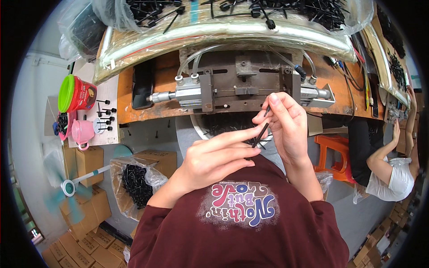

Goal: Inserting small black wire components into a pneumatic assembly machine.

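Observation:
My left hand [214, 156] and my right hand [286, 125] meet in front of my chest, both pinching a thin black plastic stick [260, 135]. The right hand's fingertips also grip a second short black piece [267, 110] near the top. Just beyond them a metal press fixture [241, 87] with clear air tubes is bolted to the orange workbench [147, 114]. Under the bench edge a round basin of black parts [223, 123] shows behind my fingers.
A clear bag of black ties [250, 13] lies along the bench's back. A red tub with green lid [77, 94], pink cup [82, 131] and loose black pins stand at left. Cardboard boxes [87, 163], a bagged box of parts [136, 183] and a fan [69, 187] sit below. Another person [391, 167] works at right by an orange stool [333, 149].

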Demonstrator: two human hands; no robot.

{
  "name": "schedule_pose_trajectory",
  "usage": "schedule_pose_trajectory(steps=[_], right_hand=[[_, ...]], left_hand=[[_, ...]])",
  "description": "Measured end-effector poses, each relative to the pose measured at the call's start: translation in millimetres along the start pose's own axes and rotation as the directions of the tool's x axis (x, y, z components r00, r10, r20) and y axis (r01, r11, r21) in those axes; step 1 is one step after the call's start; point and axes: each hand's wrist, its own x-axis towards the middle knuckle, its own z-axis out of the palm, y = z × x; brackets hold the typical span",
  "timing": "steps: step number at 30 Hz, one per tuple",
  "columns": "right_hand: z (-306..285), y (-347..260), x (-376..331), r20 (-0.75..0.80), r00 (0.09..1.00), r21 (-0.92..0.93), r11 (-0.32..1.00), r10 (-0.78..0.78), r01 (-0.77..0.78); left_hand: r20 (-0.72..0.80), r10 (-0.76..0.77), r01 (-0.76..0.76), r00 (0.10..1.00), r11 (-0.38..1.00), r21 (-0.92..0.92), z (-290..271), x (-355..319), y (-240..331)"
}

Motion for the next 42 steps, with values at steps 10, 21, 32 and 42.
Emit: schedule_pose_trajectory(steps=[10, 21, 32, 42], right_hand=[[-1.2, -4.9, -4.6, 0.023, 1.0, 0.022, 1.0, -0.005, 0.004], [1.8, -2.5, -8.8, 0.06, 0.996, 0.0, 0.998, -0.061, 0.061], [4.7, -3.3, -15.6, 0.132, 0.983, -0.061, 0.989, -0.127, 0.136], [2.9, -7.2, -17.9, 0.143, 0.957, -0.269, 0.921, -0.252, 0.282]], left_hand=[[-0.007, 0.038, -0.036, 0.999, 0.99, 0.137, 2.6, 0.3, 6.0], [-0.026, 0.091, -0.085, 0.995, 0.979, 0.187, -0.6, -1.0, 10.4], [-0.037, 0.068, -0.062, 0.997, 0.985, 0.161, -1.2, -4.5, 13.9], [-0.025, 0.086, -0.079, 0.996, 0.978, 0.195, -0.8, -3.8, 11.1]])
